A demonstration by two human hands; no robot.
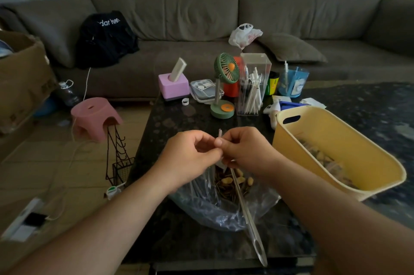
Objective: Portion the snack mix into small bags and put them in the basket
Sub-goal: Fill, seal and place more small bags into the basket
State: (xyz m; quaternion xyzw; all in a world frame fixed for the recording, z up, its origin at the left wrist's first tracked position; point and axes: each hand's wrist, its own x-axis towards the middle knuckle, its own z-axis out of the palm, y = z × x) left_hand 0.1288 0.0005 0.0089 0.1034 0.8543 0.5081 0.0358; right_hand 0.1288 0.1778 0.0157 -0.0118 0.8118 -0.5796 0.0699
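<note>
My left hand [190, 155] and my right hand [244, 151] meet above the table's middle, both pinching the top edge of a small clear bag [220, 140] held edge-on; most of the bag is hidden behind my fingers. Below my hands lies a large clear plastic bag [215, 207] spread open with snack mix [230, 181] in it. A long metal spoon [248, 218] rests in the mix, handle toward me. The yellow basket [331, 140] stands to the right and holds several filled small bags [327, 160].
The dark table [170, 126] carries a pink tissue box [173, 86], a green desk fan [224, 86], a clear pen holder [252, 86] and a blue cup [292, 81] at its far end. A pink stool [95, 115] and wire rack [118, 158] stand left.
</note>
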